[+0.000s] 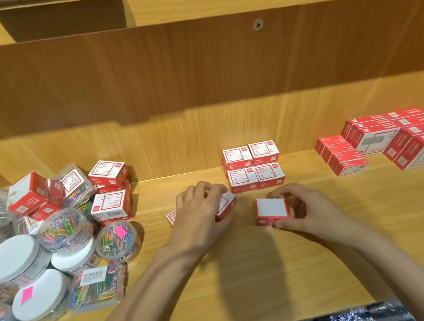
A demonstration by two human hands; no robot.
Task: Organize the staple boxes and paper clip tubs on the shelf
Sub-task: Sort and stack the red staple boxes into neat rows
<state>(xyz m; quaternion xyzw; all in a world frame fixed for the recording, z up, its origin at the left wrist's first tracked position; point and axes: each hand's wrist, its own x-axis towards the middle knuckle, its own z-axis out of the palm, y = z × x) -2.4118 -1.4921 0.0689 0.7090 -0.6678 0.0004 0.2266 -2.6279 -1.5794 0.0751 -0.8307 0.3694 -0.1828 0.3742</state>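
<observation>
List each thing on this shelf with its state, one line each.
Left hand: curled over small red boxes lying on the shelf.
Right hand: grip on a red box, blank white face up.
Centre block of boxes: neatly squared, two layers.
Right-hand staple boxes: stacked in rows.
Left heap of boxes: jumbled, some tilted.
Paper clip tubs: closed, jumbled; some lie on their sides.

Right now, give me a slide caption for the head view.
Left hand and right hand each grip red-and-white boxes before a neat four-box block.
</observation>
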